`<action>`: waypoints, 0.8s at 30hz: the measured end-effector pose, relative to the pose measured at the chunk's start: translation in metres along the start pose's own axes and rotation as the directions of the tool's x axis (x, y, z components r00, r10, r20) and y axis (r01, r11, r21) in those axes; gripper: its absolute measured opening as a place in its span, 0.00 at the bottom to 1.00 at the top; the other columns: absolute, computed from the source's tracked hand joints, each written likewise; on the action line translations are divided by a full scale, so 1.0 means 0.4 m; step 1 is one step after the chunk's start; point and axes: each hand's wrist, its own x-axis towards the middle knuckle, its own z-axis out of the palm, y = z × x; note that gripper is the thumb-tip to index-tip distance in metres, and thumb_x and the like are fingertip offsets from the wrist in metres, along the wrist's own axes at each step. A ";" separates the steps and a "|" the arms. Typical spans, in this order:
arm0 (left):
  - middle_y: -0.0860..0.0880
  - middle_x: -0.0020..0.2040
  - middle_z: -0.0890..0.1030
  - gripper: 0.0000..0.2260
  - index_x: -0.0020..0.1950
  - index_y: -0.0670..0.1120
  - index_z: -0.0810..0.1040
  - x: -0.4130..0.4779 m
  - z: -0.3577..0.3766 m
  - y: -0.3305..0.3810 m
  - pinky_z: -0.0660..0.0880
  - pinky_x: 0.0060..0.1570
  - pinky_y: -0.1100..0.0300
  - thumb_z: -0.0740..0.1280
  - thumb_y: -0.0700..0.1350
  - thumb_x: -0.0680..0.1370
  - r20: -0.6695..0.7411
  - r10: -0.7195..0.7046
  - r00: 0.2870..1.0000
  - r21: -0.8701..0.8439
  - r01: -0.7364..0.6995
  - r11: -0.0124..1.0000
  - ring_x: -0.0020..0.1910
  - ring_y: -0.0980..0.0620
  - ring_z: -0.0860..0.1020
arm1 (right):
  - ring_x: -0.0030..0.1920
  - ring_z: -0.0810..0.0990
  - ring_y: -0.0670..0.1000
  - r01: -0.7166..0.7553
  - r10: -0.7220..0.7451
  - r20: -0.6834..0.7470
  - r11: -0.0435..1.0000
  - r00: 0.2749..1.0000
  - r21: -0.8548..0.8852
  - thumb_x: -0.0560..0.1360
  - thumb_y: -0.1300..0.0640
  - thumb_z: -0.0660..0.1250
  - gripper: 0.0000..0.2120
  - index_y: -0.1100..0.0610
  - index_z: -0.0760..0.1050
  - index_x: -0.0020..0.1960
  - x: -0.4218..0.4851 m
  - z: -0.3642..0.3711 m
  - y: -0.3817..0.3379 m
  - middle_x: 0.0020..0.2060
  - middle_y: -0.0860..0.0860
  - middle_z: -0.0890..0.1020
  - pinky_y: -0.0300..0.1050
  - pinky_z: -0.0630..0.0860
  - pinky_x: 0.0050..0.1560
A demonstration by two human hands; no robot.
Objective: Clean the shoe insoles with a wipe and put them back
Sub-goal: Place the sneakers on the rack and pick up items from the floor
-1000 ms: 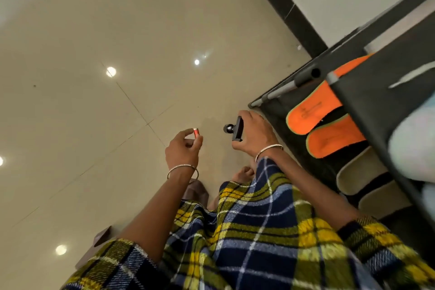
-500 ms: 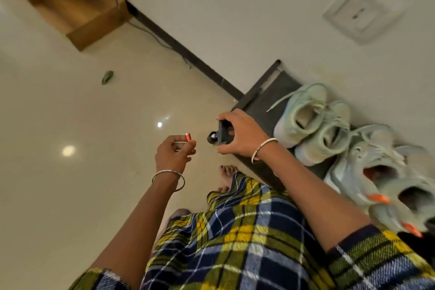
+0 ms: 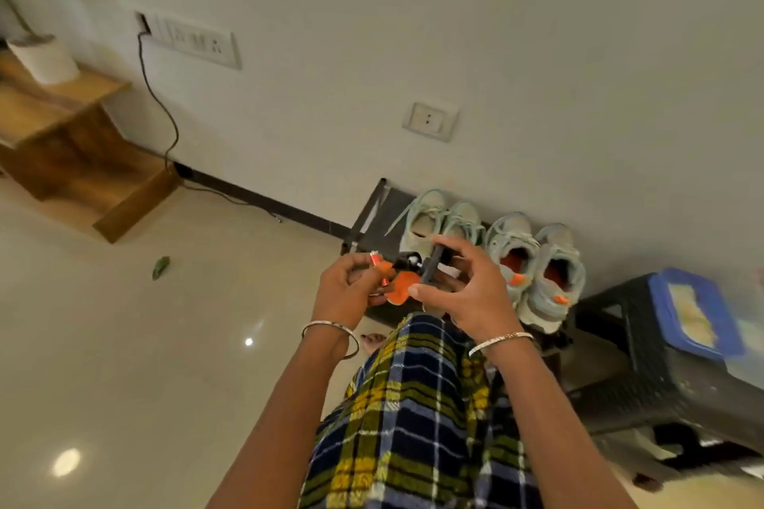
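Note:
My left hand (image 3: 349,287) pinches a small red cylinder (image 3: 375,259) between thumb and fingers. My right hand (image 3: 465,289) grips a small black device with a ball joint (image 3: 426,264), held close against the left hand. Two pairs of pale mint sneakers stand on top of a dark shoe rack (image 3: 374,207) just beyond my hands. The left pair (image 3: 432,219) is partly hidden by my fingers. The right pair (image 3: 552,273) shows orange inside. A piece of an orange insole (image 3: 400,290) shows between my hands, lower on the rack.
A black plastic stool (image 3: 645,376) at the right carries a blue-rimmed pack (image 3: 694,312). A wooden shelf unit (image 3: 78,161) with a white pot stands at the left. A cable hangs from a wall socket. A green leaf (image 3: 161,267) lies on the tiled floor.
The view has tilted up from the floor to the wall and rack top. My two hands have come together, so the red cylinder now sits right beside the black device.

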 end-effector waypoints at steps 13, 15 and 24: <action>0.41 0.44 0.86 0.07 0.53 0.42 0.79 -0.193 0.304 0.100 0.80 0.37 0.61 0.72 0.39 0.76 0.261 0.063 0.963 0.042 -0.076 0.996 0.40 0.49 0.84 | 0.64 0.76 0.46 0.065 -0.011 -0.317 0.985 0.948 0.158 0.60 0.58 0.84 0.35 0.48 0.77 0.64 -0.256 -0.333 -0.065 0.63 0.46 0.77 0.43 0.79 0.59; 0.42 0.42 0.85 0.08 0.54 0.39 0.78 -0.203 0.353 0.097 0.81 0.37 0.61 0.71 0.38 0.77 0.294 0.069 0.953 0.046 -0.087 0.995 0.39 0.49 0.84 | 0.64 0.77 0.47 0.063 -0.003 -0.357 0.986 0.934 0.156 0.60 0.57 0.84 0.34 0.47 0.77 0.64 -0.284 -0.382 -0.058 0.63 0.48 0.77 0.44 0.80 0.58; 0.42 0.39 0.84 0.05 0.53 0.39 0.78 -0.253 0.642 0.049 0.82 0.35 0.60 0.70 0.36 0.77 0.471 0.031 0.882 0.094 -0.085 0.992 0.38 0.46 0.84 | 0.64 0.77 0.47 0.024 0.074 -0.562 0.986 0.824 0.165 0.60 0.57 0.84 0.36 0.51 0.76 0.65 -0.397 -0.632 0.010 0.63 0.49 0.77 0.46 0.80 0.58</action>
